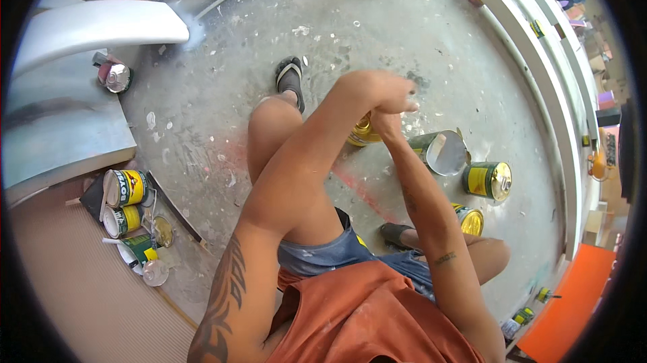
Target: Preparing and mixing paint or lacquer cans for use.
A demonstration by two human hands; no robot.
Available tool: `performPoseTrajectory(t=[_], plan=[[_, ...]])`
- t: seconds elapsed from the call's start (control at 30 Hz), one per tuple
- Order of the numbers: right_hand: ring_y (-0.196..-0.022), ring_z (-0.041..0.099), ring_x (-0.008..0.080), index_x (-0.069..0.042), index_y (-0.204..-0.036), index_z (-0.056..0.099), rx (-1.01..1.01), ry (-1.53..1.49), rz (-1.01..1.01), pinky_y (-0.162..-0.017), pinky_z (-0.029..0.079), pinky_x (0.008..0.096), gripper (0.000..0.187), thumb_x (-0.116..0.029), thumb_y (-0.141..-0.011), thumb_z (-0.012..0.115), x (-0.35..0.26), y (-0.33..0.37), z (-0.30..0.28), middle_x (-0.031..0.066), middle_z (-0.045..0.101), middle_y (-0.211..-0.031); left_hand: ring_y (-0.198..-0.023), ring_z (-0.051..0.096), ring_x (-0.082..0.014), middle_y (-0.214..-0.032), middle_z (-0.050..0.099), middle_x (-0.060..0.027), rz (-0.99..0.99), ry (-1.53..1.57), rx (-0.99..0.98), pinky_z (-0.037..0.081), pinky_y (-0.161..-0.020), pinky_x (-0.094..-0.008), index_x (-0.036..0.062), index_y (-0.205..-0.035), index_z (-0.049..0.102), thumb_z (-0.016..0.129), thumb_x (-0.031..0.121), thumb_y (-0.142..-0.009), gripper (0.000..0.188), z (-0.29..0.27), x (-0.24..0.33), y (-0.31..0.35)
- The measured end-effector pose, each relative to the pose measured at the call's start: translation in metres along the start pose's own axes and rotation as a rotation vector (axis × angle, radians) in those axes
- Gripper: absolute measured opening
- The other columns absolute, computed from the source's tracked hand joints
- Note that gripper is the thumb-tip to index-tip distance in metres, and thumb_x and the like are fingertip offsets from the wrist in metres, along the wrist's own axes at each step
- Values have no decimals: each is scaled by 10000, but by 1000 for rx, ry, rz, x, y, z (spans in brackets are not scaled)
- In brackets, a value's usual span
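Observation:
My left hand (397, 97) reaches across the middle, its fingers curled inward just above my right hand. Closed and tilted down, my right hand (385, 124) sits directly beneath it at the edge of a gold-topped paint can (364, 134). Whatever either hand grips is hidden by the fingers. The can stands on the floor between my legs, partly covered by the hands. To its right is an opened green can (422, 144) with a round grey lid or disc (448, 153) at its mouth. Beyond that stands a green and yellow can (486, 181) with a shiny gold top.
Another gold-topped can (470, 219) is beside my right forearm. At left lie several used cans (128, 188) near ridged cardboard (67, 275). A white curved panel (101, 26) juts in at upper left. White beams (532, 59) run along the right, near an orange panel (573, 309).

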State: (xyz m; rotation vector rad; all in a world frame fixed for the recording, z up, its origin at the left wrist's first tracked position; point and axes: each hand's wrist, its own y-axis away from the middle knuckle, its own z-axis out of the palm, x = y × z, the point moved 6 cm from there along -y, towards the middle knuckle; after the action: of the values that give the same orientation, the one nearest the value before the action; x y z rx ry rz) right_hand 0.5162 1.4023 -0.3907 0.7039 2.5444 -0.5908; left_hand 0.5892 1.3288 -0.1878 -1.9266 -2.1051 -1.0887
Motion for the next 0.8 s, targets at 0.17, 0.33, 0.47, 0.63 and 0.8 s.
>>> performPoseTrajectory(t=[0.17, 0.33, 0.47, 0.63, 0.8], plan=[[-866, 687, 450, 32, -934, 713, -298, -46, 73, -769, 523, 506, 299, -225, -928, 559, 35, -22, 37, 280, 706, -911, -1241, 612, -360, -1348, 645, -174, -150, 62, 175, 495, -1020, -499, 96, -1324, 655, 566, 430, -1014, 465, -52, -1, 4], [-692, 674, 277, 46, -795, 688, -659, -213, 156, -645, 484, 434, 405, -355, -841, 722, 10, -17, 47, 173, 695, -739, -1281, 584, -365, -1398, 617, -153, -278, 20, 32, 479, -1059, -510, 117, -1368, 630, 565, 421, -1022, 466, -35, -31, 12], [-601, 619, 233, 45, -737, 665, -580, -198, 0, -564, 425, 422, 471, -380, -699, 867, 43, -17, 35, 143, 628, -633, -1286, 581, -364, -1403, 617, -143, -226, 17, 55, 480, -1060, -506, 116, -1361, 638, 561, 431, -1024, 467, -42, -16, 8], [-728, 673, 297, 50, -812, 653, -736, -17, 26, -661, 489, 429, 536, -382, -641, 921, 9, -4, 12, 183, 690, -763, -1267, 598, -365, -1381, 633, -145, -233, -25, 115, 490, -1047, -505, 109, -1381, 616, 579, 460, -1010, 513, -36, -36, 26], [-773, 666, 330, 55, -882, 639, -757, 30, 2, -703, 504, 449, 584, -328, -584, 964, 4, -2, -20, 208, 681, -803, -1207, 641, -365, -1327, 661, -165, -300, 0, 69, 527, -999, -482, 88, -1291, 675, 617, 318, -971, 398, -12, -34, 14]])
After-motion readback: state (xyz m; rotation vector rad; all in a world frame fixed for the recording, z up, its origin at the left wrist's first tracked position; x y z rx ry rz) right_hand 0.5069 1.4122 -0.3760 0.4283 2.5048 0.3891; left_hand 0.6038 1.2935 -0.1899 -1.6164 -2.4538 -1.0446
